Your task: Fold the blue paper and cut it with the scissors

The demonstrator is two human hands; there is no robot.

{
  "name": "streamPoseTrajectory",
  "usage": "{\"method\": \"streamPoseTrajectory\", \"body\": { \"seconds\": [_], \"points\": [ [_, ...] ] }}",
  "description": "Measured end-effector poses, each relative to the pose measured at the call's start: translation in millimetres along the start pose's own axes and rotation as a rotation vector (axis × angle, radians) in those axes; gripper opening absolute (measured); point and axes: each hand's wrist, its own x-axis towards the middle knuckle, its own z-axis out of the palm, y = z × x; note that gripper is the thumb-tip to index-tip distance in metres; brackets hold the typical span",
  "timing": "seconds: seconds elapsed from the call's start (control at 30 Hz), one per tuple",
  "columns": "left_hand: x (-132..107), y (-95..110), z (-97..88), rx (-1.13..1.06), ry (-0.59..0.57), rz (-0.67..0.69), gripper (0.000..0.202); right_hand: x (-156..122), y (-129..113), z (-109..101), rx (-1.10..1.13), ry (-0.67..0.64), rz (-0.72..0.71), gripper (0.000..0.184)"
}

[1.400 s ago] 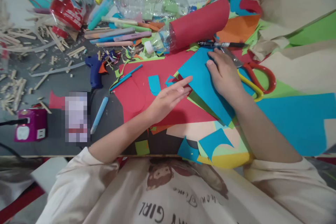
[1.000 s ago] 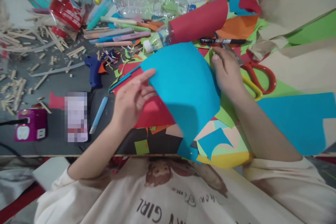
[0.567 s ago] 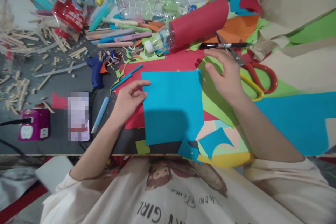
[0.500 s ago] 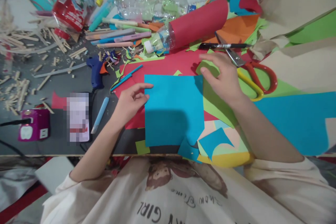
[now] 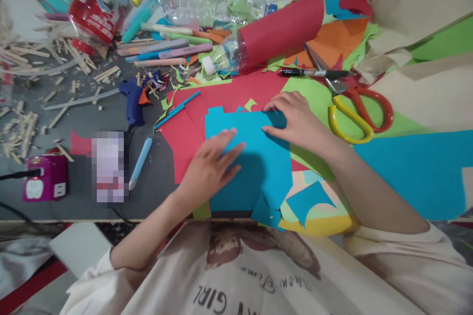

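A square sheet of blue paper [image 5: 254,167] lies at the table's front edge, over red paper [image 5: 185,133] and other coloured sheets. My left hand [image 5: 210,165] is over the sheet's left side, fingers spread; whether it presses on the paper I cannot tell. At the top right corner of the sheet is my right hand [image 5: 291,118], thumb and forefinger apart, with nothing visible between them. Small blue scraps [image 5: 216,110] show along the sheet's far edge. A cut blue piece [image 5: 310,202] with a curved notch lies to the right.
Scissors [image 5: 351,118] with red and yellow handles and a black pen [image 5: 314,73] lie beyond my right hand. A bottle wrapped in red paper [image 5: 283,32] lies farther back. At left are a blue glue gun [image 5: 132,101], a phone [image 5: 110,167], markers [image 5: 140,162] and wood sticks.
My left hand has moved right, from beside the blue sheet to over it, its fingers spreading. The right hand has come down and left onto the far corner. The sheet has shifted slightly towards me.
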Motion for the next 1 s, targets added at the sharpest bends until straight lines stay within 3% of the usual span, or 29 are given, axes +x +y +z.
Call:
{"method": "streamPoseTrajectory", "body": {
  "seconds": [0.07,0.13,0.3,0.57,0.77,1.0],
  "points": [
    [-0.1,11.9,5.5,0.017,-0.154,0.082,0.046,0.7,-0.9,-1.1,0.035,0.000,0.006,0.015],
    [0.4,20.1,10.0,0.026,-0.191,0.096,0.047,1.6,-1.2,-2.8,0.071,-0.011,0.021,0.014],
    [1.7,25.1,14.8,0.080,-0.161,0.101,0.045,2.8,-5.8,-10.3,0.068,-0.021,0.002,0.021],
    [0.9,28.1,19.3,0.120,-0.121,0.070,0.046,-16.5,-24.8,-19.1,-0.075,-0.004,-0.252,0.027],
    [0.8,29.6,12.5,0.131,0.034,0.246,0.041,-40.6,-20.6,-3.2,-0.194,0.066,-0.373,0.032],
    [6.7,28.2,14.5,0.268,0.007,0.083,0.051,-50.6,-26.3,4.9,-0.290,0.094,-0.395,0.032]
  ]
}}
